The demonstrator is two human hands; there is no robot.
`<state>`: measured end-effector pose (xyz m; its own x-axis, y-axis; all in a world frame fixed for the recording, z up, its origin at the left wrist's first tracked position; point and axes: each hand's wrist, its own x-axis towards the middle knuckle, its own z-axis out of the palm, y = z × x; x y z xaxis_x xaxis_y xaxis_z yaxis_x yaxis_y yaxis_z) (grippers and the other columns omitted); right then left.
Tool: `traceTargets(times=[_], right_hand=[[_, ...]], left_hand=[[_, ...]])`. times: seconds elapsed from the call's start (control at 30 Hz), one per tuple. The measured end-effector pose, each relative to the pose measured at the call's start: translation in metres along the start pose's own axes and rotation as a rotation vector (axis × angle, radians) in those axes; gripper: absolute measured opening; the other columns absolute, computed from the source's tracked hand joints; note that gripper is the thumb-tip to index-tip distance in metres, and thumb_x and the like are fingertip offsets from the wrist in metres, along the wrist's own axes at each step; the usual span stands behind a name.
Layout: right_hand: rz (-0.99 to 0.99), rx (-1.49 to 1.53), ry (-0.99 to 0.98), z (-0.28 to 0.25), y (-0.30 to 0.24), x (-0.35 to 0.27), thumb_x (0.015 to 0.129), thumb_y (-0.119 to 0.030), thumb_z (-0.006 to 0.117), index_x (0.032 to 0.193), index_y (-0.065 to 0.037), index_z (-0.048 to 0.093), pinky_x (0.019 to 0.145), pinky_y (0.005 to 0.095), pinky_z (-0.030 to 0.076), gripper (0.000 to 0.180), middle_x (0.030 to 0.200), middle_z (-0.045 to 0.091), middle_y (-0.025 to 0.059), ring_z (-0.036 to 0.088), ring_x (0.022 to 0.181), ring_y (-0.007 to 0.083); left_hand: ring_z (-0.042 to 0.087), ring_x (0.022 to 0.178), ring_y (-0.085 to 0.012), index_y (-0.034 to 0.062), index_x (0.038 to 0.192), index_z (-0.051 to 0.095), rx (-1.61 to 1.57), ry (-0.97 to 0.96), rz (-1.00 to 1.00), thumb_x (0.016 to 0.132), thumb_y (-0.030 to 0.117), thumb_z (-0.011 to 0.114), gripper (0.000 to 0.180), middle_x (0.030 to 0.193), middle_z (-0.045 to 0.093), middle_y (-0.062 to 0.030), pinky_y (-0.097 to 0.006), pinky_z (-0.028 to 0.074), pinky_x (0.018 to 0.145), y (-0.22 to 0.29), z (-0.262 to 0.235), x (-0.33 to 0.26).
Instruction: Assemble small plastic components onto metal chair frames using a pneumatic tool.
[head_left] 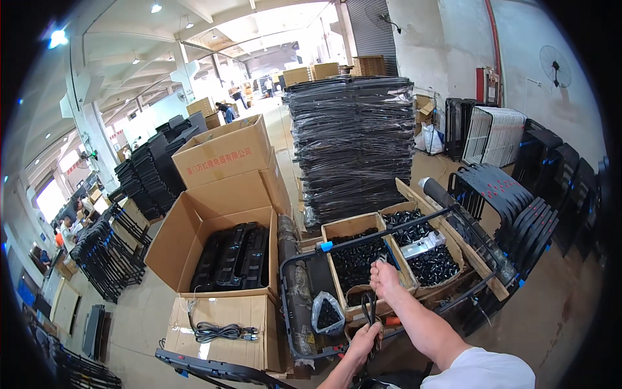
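Both hands grip a black strap (371, 310): right hand (385, 280) pinches its top, left hand (363, 341) clasps its bottom. Below the right hand stands a wooden crate (337, 228) of black parts.

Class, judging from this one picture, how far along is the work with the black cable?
Done: wrapped black frames stand stacked on a pallet. In hand: both hands, left hand and right hand, hold a black cable over a metal frame. Left: wooden boxes full of black parts, another coiled cable waiting.

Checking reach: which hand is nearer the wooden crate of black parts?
Right. The right hand is at the wooden crate, over its near edge; the left hand is lower, below it, gripping a black cord.
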<state>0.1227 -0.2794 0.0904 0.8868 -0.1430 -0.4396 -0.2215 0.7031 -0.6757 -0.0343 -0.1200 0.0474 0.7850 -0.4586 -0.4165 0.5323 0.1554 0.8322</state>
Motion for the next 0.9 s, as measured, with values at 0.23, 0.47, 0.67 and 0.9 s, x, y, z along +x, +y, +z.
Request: traceTargets(times=[0.23,0.47,0.67,0.9], right_hand=[[-0.129,-0.022,0.151,-0.007,-0.028,0.042,0.099,-0.02,0.053,0.086,-0.014,0.06,0.036,0.0282,0.024,0.016,0.06,0.047,-0.0054,0.037,0.04,0.009],[-0.175,0.094,0.197,-0.067,-0.067,0.08,0.095,-0.019,0.056,0.077,-0.017,0.058,0.033,0.0311,0.026,0.018,0.055,0.046,-0.0041,0.039,0.037,0.0133],[-0.278,0.026,0.154,-0.078,-0.083,0.056,0.096,-0.019,0.057,0.082,-0.012,0.06,0.032,0.0301,0.026,0.017,0.056,0.046,-0.0039,0.038,0.037,0.0102],[-0.297,-0.302,-0.083,-0.069,-0.04,-0.038,0.106,-0.025,0.054,0.101,-0.005,0.07,0.043,0.0254,0.03,0.026,0.067,0.048,-0.006,0.039,0.049,0.0046]], left_hand=[[0.053,0.051,-0.0111,0.0088,0.095,0.059,0.409,-0.002,-0.08,0.105,0.032,0.054,0.026,0.075,0.065,-0.0021,-0.03,0.041,0.046,0.048,0.041,-0.022],[0.049,0.048,-0.0103,0.009,0.091,0.057,0.517,0.012,-0.076,0.104,0.036,0.055,0.03,0.07,0.06,0.0,-0.029,0.037,0.045,0.03,0.083,-0.046],[0.057,0.065,-0.0212,0.0047,0.096,0.06,0.636,0.161,-0.027,0.106,0.042,0.056,0.039,0.075,0.062,-0.0081,-0.038,0.044,0.059,0.006,0.106,-0.082],[0.068,0.103,-0.0539,-0.0025,0.104,0.063,1.095,0.406,-0.036,0.104,0.049,0.057,0.051,0.097,0.072,-0.0338,-0.061,0.052,0.088,-0.072,0.099,-0.134]])
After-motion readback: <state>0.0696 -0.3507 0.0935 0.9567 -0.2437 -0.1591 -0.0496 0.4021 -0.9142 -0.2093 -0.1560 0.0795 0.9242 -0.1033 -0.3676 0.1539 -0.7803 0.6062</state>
